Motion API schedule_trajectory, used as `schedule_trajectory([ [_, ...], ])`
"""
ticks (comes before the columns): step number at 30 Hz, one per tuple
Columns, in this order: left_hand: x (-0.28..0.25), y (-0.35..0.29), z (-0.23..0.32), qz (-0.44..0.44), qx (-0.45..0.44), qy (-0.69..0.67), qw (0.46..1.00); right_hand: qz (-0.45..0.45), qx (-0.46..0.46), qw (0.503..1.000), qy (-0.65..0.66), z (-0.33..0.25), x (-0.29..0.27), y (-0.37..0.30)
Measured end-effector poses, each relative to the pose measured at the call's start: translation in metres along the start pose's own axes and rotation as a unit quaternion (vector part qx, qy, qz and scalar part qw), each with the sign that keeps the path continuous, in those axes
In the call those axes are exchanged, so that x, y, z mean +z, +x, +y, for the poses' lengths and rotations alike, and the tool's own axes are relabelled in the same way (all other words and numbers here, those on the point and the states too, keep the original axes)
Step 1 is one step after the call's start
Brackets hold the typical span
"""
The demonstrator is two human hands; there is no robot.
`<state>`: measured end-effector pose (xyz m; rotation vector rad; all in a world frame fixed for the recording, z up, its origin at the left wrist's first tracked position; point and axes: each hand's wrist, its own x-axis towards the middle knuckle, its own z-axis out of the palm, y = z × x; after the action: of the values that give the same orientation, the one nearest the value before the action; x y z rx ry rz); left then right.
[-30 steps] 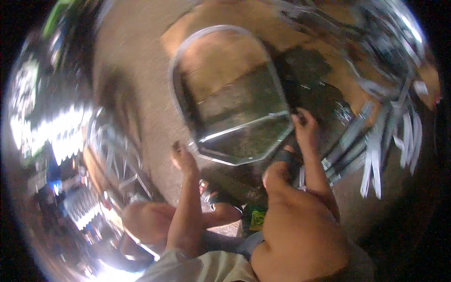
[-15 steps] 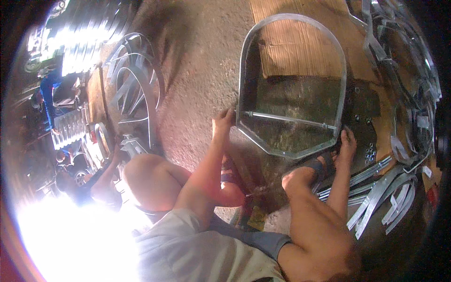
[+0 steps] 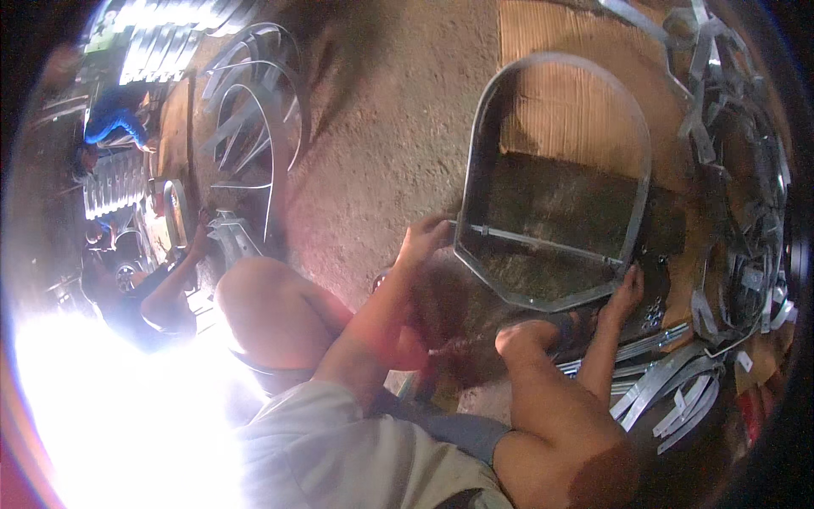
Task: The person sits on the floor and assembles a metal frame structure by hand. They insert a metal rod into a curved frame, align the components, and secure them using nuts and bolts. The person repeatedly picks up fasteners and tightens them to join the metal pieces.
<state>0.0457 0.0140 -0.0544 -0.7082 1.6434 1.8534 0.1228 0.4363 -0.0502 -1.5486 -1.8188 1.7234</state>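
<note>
A grey metal strip frame, arched at the far end and angled at the near end, is held between my two hands. A thin metal rod crosses it from side to side. My left hand is closed on the frame's left edge, by the rod's left end. On the lower right corner, just below the rod's other end, my right hand grips the frame with its fingers partly hidden. My sandalled right foot is close below the near edge.
Cardboard lies beyond the frame. Tangled metal strips pile up at the right, with nuts, rods and curved strips nearer. Bent metal strips lie at left. A person in blue works farther left.
The frame and both hands appear farther right and lower in the picture. The surroundings have shifted too, so the view has turned. Both hands keep their hold.
</note>
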Motion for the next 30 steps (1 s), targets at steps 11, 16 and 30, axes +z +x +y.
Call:
schedule_trajectory([
  [11, 0.018, -0.002, 0.024, 0.018, 0.02, 0.175, 0.984, -0.003, 0.012, 1.0, -0.001, -0.019, 0.0, -0.008],
  [16, 0.014, 0.006, 0.021, 0.03, 0.007, 0.214, 0.976, -0.016, 0.024, 1.0, -0.001, -0.019, -0.005, 0.0],
  [30, 0.021, 0.01, 0.02, -0.01, 0.008, 0.225, 0.974, 0.096, -0.034, 0.994, -0.038, 0.013, -0.023, 0.008],
])
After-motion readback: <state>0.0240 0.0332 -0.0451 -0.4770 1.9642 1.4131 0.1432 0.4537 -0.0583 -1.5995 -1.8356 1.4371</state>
